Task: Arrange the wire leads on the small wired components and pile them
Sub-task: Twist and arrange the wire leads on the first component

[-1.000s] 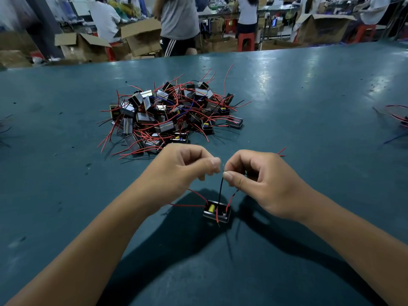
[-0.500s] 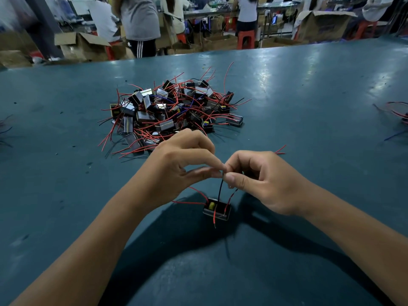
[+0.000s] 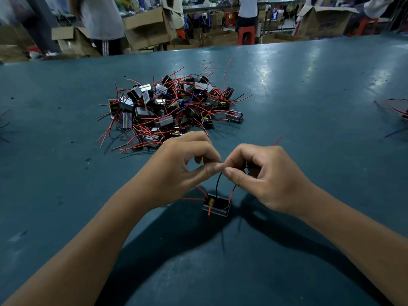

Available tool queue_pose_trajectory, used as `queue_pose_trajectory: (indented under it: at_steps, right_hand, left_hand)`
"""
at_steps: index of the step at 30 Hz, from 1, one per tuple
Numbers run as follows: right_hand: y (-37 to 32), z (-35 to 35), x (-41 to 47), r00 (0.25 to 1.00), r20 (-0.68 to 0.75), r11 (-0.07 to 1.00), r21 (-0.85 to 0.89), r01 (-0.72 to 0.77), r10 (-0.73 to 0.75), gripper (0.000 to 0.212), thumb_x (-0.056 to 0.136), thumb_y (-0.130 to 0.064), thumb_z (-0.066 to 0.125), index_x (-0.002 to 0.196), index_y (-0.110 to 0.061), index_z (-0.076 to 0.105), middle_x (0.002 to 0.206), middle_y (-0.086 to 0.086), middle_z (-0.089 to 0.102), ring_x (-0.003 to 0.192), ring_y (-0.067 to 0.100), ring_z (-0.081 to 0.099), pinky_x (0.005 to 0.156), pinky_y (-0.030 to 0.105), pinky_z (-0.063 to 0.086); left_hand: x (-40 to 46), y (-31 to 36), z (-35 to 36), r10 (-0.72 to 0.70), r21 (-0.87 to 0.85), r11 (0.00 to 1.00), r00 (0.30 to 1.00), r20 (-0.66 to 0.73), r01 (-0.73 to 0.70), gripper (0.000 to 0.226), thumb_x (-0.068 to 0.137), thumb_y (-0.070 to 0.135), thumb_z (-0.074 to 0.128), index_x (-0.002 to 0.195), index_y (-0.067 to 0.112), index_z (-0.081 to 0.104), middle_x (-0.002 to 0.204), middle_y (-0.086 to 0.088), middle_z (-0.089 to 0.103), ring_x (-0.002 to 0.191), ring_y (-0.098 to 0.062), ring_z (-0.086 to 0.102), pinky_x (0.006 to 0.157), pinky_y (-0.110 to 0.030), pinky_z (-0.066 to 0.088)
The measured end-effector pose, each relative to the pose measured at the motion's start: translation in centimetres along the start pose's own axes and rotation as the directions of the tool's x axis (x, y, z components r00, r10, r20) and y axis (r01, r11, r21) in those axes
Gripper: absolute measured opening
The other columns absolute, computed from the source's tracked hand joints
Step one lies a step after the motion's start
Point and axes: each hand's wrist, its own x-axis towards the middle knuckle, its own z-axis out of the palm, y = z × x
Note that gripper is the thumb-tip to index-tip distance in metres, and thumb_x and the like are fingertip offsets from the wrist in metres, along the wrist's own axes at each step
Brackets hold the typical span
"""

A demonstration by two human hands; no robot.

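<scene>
Item 1: small wired component (image 3: 216, 205), a black open-topped block with a yellow part inside, set on the teal table (image 3: 309, 120) near its near edge, between the 2 forearms; red leads are seen running out to its left and front, and 1 black lead (image 3: 217, 184) rises from it to the fingertips above.

Item 2: left hand (image 3: 181, 171), held just above the component; thumb and forefinger are pressed together in a pinch on the top of the black lead, the other fingers curled behind.

Item 3: right hand (image 3: 265, 180), fingertip to fingertip with the left; thumb and forefinger are pinched on the same lead end, and a red lead (image 3: 232, 193) is seen running from under the thumb down to the component; a red wire tip (image 3: 277, 141) shows beyond the knuckles.

Item 4: pile of components (image 3: 174, 111), black blocks tangled in red, black and blue leads, heaped toward the middle of the table, just beyond the hands.

Item 5: loose wires (image 3: 397, 109), at the right edge; what they are joined to cannot be told.

Item 6: cardboard boxes (image 3: 145, 27), red stools (image 3: 246, 35) and standing persons, noted past the far edge, blurred.
</scene>
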Motion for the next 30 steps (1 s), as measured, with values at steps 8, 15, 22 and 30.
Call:
queue_pose_trajectory:
  at_steps: [8, 15, 22, 30]
  right_hand:
    - [-0.3, 0.3, 0.0, 0.999, -0.044, 0.996, -0.094, -0.015, 0.011, 0.004, 0.088, -0.009, 0.071, 0.086, -0.012, 0.069, 0.066, -0.015, 0.059, 0.062, -0.005, 0.053, 0.059, 0.004, 0.035]
    - [-0.6, 0.6, 0.1, 1.0, -0.017, 0.99, -0.138, -0.004, 0.002, 0.006, 0.089, -0.019, 0.067, 0.087, -0.014, 0.068, 0.074, -0.009, 0.065, 0.07, 0.01, 0.059, 0.064, 0.019, 0.044]
    - [-0.3, 0.2, 0.1, 0.999, -0.042, 0.998, -0.06, -0.016, 0.014, 0.008, 0.09, -0.009, 0.07, 0.084, -0.012, 0.066, 0.069, -0.011, 0.062, 0.063, -0.003, 0.054, 0.061, 0.004, 0.036]
    - [0.1, 0.0, 0.0, 0.999, -0.011, 0.999, 0.0, -0.035, 0.035, 0.01, 0.09, -0.012, 0.07, 0.083, -0.017, 0.066, 0.064, -0.019, 0.057, 0.057, -0.005, 0.054, 0.057, 0.003, 0.036]
  left_hand:
    - [0.1, 0.9, 1.0, -0.436, -0.328, 0.842, 0.898, 0.054, 0.428, 0.019, 0.093, 0.02, 0.07, 0.075, 0.012, 0.07, 0.056, 0.007, 0.048, 0.049, -0.006, 0.034, 0.048, -0.016, 0.029]
    - [0.1, 1.1, 0.8, -0.611, -0.424, 0.67, 0.777, 0.152, 0.61, 0.024, 0.089, 0.018, 0.068, 0.067, 0.009, 0.068, 0.061, -0.006, 0.04, 0.053, -0.022, 0.029, 0.051, -0.028, 0.021]
    - [0.0, -0.1, -0.1, -0.453, -0.344, 0.822, 0.887, 0.088, 0.453, 0.017, 0.093, 0.019, 0.069, 0.077, 0.02, 0.071, 0.066, 0.01, 0.059, 0.058, -0.006, 0.051, 0.054, -0.018, 0.04]
    - [-0.1, -1.2, -0.5, 0.079, 0.094, 0.993, 0.995, -0.054, -0.073, 0.017, 0.084, 0.015, 0.079, 0.101, 0.017, 0.078, 0.096, 0.002, 0.064, 0.088, -0.005, 0.057, 0.077, -0.015, 0.043]
